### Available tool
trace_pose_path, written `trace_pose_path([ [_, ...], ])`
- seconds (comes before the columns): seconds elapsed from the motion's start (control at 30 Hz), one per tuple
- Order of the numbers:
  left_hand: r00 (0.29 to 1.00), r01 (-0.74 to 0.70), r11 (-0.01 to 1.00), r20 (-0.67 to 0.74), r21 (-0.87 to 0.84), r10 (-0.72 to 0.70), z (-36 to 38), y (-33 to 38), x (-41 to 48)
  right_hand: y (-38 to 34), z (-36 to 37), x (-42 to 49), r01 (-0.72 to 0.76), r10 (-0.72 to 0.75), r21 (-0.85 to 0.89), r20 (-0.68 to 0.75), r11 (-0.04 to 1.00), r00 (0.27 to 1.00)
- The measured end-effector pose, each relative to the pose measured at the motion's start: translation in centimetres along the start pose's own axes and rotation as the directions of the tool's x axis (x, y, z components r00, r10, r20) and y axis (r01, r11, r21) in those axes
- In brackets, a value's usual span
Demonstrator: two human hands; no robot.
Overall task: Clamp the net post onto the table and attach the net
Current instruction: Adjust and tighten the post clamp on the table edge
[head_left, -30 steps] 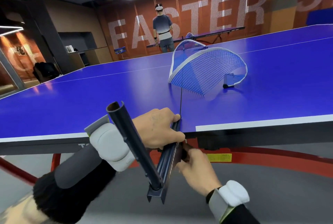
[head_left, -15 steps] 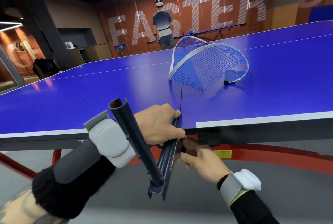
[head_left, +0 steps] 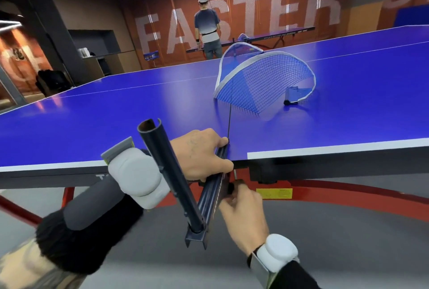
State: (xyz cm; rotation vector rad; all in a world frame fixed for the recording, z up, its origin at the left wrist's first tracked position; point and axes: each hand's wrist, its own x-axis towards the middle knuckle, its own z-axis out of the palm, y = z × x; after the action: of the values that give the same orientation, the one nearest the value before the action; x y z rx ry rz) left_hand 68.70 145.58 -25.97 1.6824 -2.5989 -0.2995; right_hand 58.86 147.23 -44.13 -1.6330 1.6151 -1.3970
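Observation:
A dark net post [head_left: 173,173] with its clamp bracket sits over the near edge of the blue table [head_left: 116,121], at the table's centre seam. My left hand [head_left: 199,154] grips the bracket's top arm on the tabletop. Just below the table edge, my right hand [head_left: 243,212] pinches the clamp's black screw knob [head_left: 231,187]. The loose net [head_left: 260,79], blue mesh with a white band, lies curled on the table beyond. A second post [head_left: 293,94] lies on its side at the net's right end.
Red frame tubes [head_left: 336,195] run under the table. A person [head_left: 207,31] stands at another table [head_left: 267,36] near the back wall. Grey floor lies below me.
My right hand has shifted slightly under the table edge at the knob, and my view has tilted a little. My left hand and the post stay put.

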Motion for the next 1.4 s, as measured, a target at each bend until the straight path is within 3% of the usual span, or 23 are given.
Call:
trace_pose_path([
  [0.1,1.0,-0.008,1.0,-0.015,0.006,0.008,0.1,0.0,-0.1,0.3,0.1,0.4,0.02,-0.019,-0.062,0.019,0.998,1.0],
  [0.23,1.0,-0.006,1.0,0.002,-0.002,0.006,0.0,-0.2,0.2,1.5,-2.2,2.3,0.015,-0.021,0.022,0.314,1.0,0.949],
  [0.33,1.0,-0.003,1.0,-0.002,-0.003,0.003,0.1,-0.1,0.0,1.1,-3.8,3.0,-0.053,0.057,-0.023,0.469,0.998,0.882],
  [0.4,1.0,-0.005,1.0,-0.004,0.007,0.005,0.0,0.0,-0.1,0.8,-3.5,2.6,-0.052,0.046,0.0,0.451,0.999,0.891],
  [0.57,1.0,-0.005,1.0,-0.009,0.007,0.005,0.1,0.0,-0.1,0.4,-1.0,2.0,-0.087,0.104,-0.119,0.145,0.989,0.984],
  [0.63,1.0,-0.005,1.0,-0.009,0.008,0.005,0.1,0.0,-0.2,0.5,-0.5,1.9,-0.089,0.101,-0.118,0.106,0.989,0.989],
  [0.87,1.0,0.019,1.0,-0.017,-0.002,-0.019,0.3,0.1,-0.2,0.9,-2.0,2.0,-0.178,0.139,0.106,0.305,0.978,0.942],
  [0.93,1.0,0.021,1.0,-0.02,-0.002,-0.021,0.3,0.0,-0.1,0.5,-1.9,1.8,-0.143,0.129,0.028,0.278,0.989,0.952],
  [1.03,0.999,0.023,1.0,-0.024,-0.005,-0.023,0.5,-0.1,-0.1,-0.3,-1.3,1.6,-0.083,0.107,-0.182,0.129,0.98,0.986],
  [1.13,0.998,0.032,0.999,-0.045,-0.019,-0.032,0.7,-0.3,-0.2,-0.4,-0.9,1.5,-0.05,0.072,-0.213,0.097,0.976,0.993],
  [1.4,0.999,0.029,0.999,-0.044,-0.027,-0.03,0.6,-0.2,-0.1,0.2,-2.9,2.4,-0.051,0.071,-0.064,0.372,0.997,0.925],
])
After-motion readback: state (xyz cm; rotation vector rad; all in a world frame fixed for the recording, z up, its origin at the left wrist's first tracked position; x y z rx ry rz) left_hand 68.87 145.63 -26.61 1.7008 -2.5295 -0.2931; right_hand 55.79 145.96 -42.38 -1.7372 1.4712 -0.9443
